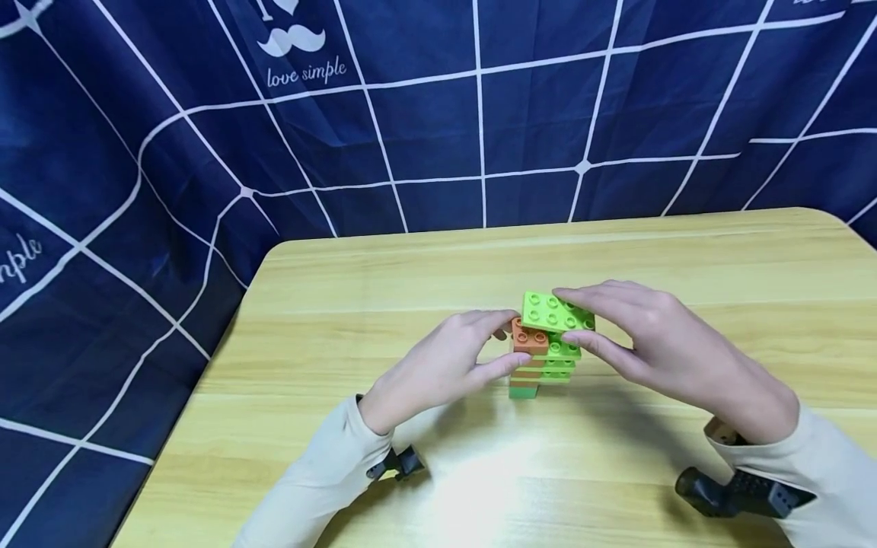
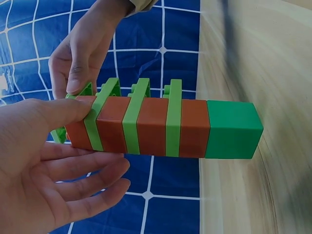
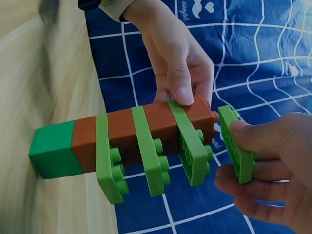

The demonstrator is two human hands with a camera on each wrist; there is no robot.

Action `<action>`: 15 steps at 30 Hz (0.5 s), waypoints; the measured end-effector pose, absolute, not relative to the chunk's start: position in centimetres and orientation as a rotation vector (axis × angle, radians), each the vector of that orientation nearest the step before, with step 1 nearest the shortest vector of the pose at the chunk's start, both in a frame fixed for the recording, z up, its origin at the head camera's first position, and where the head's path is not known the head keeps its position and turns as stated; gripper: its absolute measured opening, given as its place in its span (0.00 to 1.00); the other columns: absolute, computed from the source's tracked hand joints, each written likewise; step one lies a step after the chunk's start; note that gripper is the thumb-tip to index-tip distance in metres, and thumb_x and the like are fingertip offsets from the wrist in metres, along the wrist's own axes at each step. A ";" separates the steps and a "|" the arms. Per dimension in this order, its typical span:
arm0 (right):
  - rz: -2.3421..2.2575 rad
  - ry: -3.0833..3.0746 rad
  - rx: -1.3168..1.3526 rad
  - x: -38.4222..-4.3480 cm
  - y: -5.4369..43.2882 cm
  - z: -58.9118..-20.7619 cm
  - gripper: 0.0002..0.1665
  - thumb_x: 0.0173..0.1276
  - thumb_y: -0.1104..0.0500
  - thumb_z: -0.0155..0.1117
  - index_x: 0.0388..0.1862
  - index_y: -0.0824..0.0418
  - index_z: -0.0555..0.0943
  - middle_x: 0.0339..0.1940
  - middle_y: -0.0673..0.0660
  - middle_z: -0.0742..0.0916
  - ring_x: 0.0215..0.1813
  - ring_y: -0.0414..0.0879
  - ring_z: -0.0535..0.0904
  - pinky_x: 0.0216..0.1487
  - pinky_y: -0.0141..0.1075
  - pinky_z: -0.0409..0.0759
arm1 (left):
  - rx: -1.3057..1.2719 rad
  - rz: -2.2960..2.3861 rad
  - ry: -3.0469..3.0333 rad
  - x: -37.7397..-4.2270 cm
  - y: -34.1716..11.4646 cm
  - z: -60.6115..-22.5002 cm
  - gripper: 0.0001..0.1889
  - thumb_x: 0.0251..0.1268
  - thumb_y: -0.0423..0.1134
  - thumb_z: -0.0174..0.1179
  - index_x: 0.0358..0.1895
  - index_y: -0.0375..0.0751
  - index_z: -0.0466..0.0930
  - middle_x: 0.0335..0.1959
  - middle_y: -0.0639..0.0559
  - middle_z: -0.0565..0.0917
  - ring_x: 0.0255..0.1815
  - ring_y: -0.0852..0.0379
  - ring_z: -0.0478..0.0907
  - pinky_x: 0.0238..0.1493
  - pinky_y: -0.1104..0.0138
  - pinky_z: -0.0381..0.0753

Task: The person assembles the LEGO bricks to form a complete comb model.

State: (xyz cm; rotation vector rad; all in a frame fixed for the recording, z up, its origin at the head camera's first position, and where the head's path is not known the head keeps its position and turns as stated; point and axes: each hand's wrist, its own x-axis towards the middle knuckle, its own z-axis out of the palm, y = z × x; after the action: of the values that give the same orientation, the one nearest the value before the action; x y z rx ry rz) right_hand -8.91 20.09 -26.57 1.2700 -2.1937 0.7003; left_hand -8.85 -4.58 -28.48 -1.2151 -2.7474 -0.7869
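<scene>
A toy brick tower (image 2: 153, 124) stands upright on the table: a dark green brick (image 2: 234, 129) at its foot, then orange bricks alternating with light green plates that jut out to one side. Near its top, my left hand (image 1: 455, 354) pinches the tower between thumb and fingers, the thumb against the uppermost orange brick (image 3: 199, 114). My right hand (image 1: 640, 335) pinches a loose light green plate (image 1: 548, 310) by its right end. That plate hangs tilted just above the top orange brick's studs, with a small gap visible in the right wrist view.
The wooden table (image 1: 384, 281) reaches back to a dark blue curtain (image 1: 425, 137) with white lines, which also hangs along the left side. Black wrist devices (image 1: 743, 491) sit under both sleeves, close to the tabletop.
</scene>
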 end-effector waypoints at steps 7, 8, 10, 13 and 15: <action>0.655 -2.247 1.291 -8.6 19.6 -26.5 0.31 0.74 0.42 0.48 0.56 0.67 0.80 0.47 0.56 0.87 0.47 0.51 0.83 0.49 0.39 0.80 | -1.216 -0.826 -2.743 -8.8 -4.7 -28.5 0.19 0.72 0.49 0.55 0.55 0.39 0.76 0.45 0.48 0.84 0.46 0.58 0.80 0.50 0.70 0.80; 0.650 -2.252 1.294 -8.6 19.6 -26.5 0.31 0.75 0.42 0.48 0.56 0.67 0.79 0.47 0.56 0.87 0.47 0.51 0.83 0.48 0.41 0.80 | -1.219 -0.837 -2.739 -8.8 -4.7 -28.5 0.18 0.72 0.48 0.55 0.54 0.40 0.76 0.44 0.48 0.84 0.45 0.59 0.80 0.49 0.71 0.80; 0.642 -2.263 1.298 -8.5 19.6 -26.5 0.31 0.75 0.42 0.48 0.57 0.67 0.79 0.48 0.56 0.87 0.48 0.50 0.83 0.47 0.42 0.80 | -1.224 -0.845 -2.736 -8.9 -4.7 -28.6 0.16 0.72 0.48 0.55 0.52 0.41 0.77 0.43 0.48 0.84 0.44 0.58 0.80 0.47 0.70 0.80; 0.637 -2.277 1.294 -8.4 19.5 -26.5 0.30 0.75 0.43 0.49 0.57 0.66 0.79 0.47 0.56 0.87 0.48 0.50 0.83 0.46 0.43 0.81 | -1.227 -0.844 -2.739 -8.9 -4.6 -28.6 0.17 0.72 0.48 0.55 0.53 0.40 0.77 0.44 0.48 0.85 0.45 0.57 0.81 0.49 0.70 0.80; 0.632 -2.286 1.292 -8.4 19.5 -26.5 0.30 0.75 0.43 0.49 0.57 0.66 0.79 0.47 0.56 0.87 0.48 0.50 0.83 0.46 0.44 0.82 | -1.226 -0.826 -2.748 -8.9 -4.6 -28.6 0.18 0.72 0.48 0.55 0.54 0.39 0.77 0.45 0.48 0.85 0.47 0.57 0.81 0.51 0.70 0.80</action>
State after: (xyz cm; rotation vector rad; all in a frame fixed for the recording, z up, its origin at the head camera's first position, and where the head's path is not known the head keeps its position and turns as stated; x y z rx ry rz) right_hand -8.37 19.48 -26.49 1.2920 -2.2858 0.6324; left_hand -8.93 -4.62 -28.59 -1.2260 -2.7477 -0.8265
